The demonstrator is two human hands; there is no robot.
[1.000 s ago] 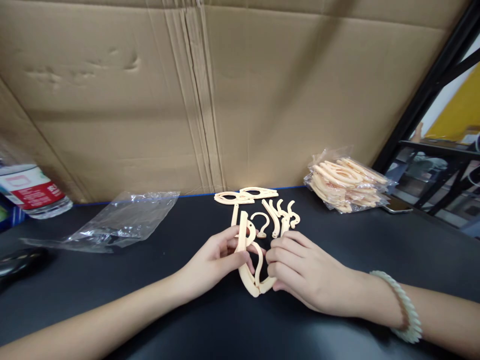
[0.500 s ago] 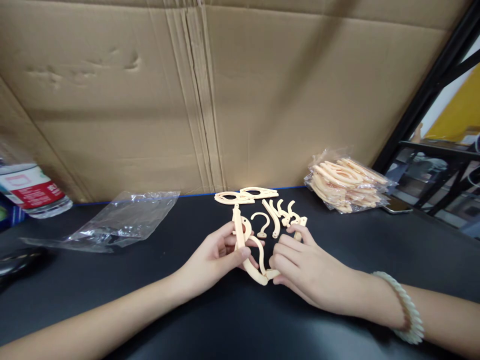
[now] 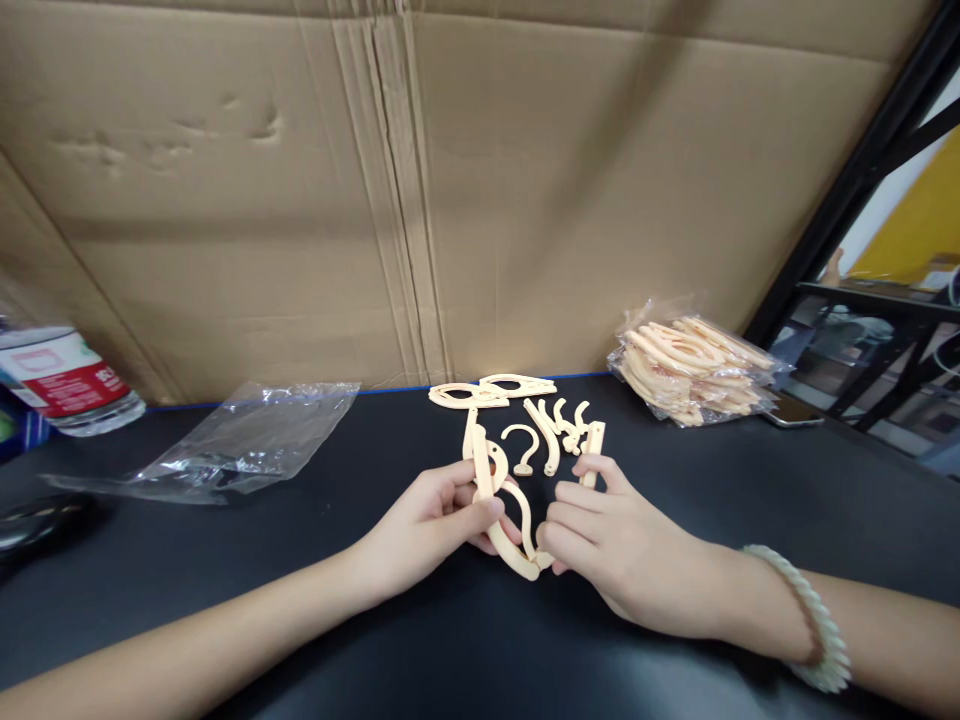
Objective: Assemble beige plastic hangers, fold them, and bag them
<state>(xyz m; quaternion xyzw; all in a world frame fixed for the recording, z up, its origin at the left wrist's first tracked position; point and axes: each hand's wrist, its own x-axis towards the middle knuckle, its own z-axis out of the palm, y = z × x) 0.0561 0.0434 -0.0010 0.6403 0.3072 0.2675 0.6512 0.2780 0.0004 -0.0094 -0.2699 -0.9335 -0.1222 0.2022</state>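
My left hand (image 3: 457, 515) is closed round cream plastic folding hanger parts (image 3: 513, 556), with its thumb lying across a long straight-edged piece. A thinner curved strip (image 3: 523, 512) runs beside that piece, and the two come together at the bottom end. My right hand (image 3: 611, 535) is closed on a cream hanger arm (image 3: 594, 440), whose holed end sticks up above the fingers. Its lower end meets the left hand's parts at the bottom, though fingers hide most of the arm. Just beyond the hands lies a loose hanger hook (image 3: 523, 447) beside a curved arm piece (image 3: 545, 437).
Several small hooks (image 3: 571, 425) and two folded hangers (image 3: 469, 396) lie behind. At the back right sits a clear bag of hanger parts (image 3: 686, 365). To the left are an empty plastic bag (image 3: 251, 440), a bottle (image 3: 67, 380) and a black object (image 3: 41, 525). Cardboard (image 3: 562, 200) stands behind.
The arm in my right hand has swung more upright, its top end rising slightly. The parts in my left hand have shifted a little down and right.
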